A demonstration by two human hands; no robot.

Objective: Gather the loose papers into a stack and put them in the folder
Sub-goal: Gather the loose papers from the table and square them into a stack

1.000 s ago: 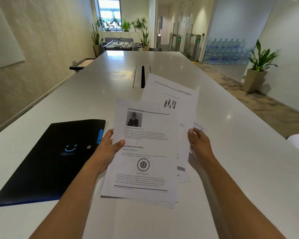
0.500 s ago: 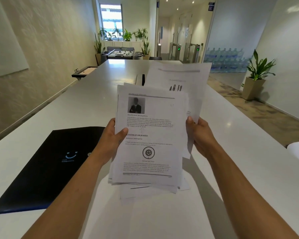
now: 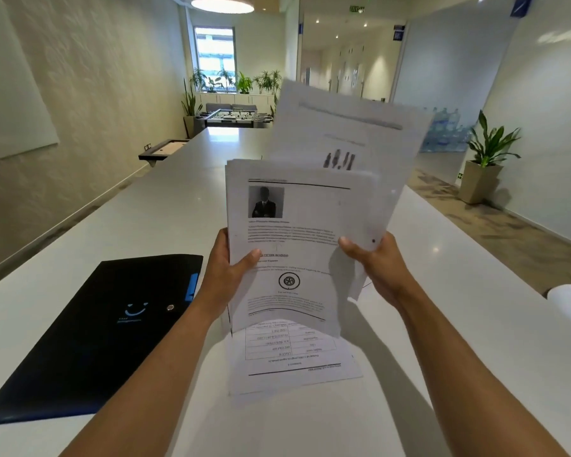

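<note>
Both hands clasp the uneven papers point(image 3: 297, 232) above the white counter point(image 3: 145, 219).
Left hand point(image 3: 225, 275) and right hand point(image 3: 376, 265) have raised them higher; the closed black folder point(image 3: 96, 331) lies left.

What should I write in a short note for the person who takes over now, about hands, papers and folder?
Left hand grips the left edge of the papers; right hand grips the right edge.
The papers are held upright above the white table, uneven: one sheet sticks up behind, one hangs low.
The black folder lies closed on the table, at the left.
Done: papers gathered.
Left: square the stack, open the folder, put it in.
</note>
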